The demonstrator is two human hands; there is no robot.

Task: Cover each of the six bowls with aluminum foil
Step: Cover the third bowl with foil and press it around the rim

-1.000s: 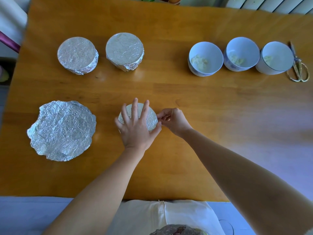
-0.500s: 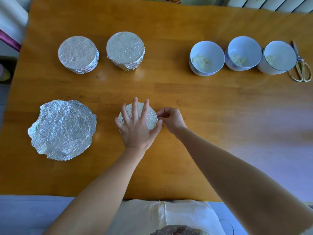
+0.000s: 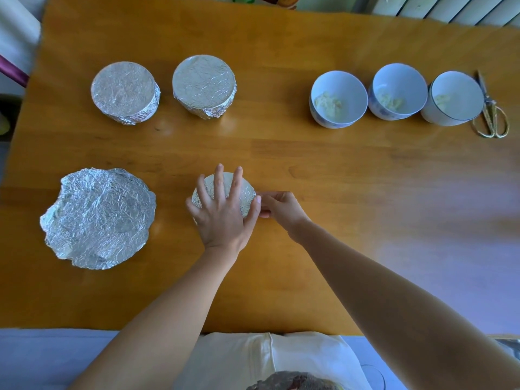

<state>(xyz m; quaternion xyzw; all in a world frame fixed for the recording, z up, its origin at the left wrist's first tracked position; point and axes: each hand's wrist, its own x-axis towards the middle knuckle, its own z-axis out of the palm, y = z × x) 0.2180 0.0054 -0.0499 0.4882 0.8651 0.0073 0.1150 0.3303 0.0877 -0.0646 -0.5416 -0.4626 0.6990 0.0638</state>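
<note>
A foil-covered bowl (image 3: 247, 197) stands at the table's middle front. My left hand (image 3: 223, 215) lies flat on its foil top, fingers spread. My right hand (image 3: 281, 208) pinches the foil at the bowl's right side. Two foil-covered bowls (image 3: 123, 91) (image 3: 204, 84) stand at the back left. Three uncovered white bowls (image 3: 339, 98) (image 3: 398, 91) (image 3: 454, 98) with pale food inside stand in a row at the back right. A loose stack of crumpled round foil sheets (image 3: 98, 218) lies at the front left.
Gold scissors (image 3: 491, 114) lie at the far right, touching the rightmost bowl. The wooden table (image 3: 365, 192) ends at its front edge just before my white shirt. A radiator shows beyond the back right edge.
My right hand has slid slightly back along the bowl's right side, still pinching foil. The left hand stays pressed on top.
</note>
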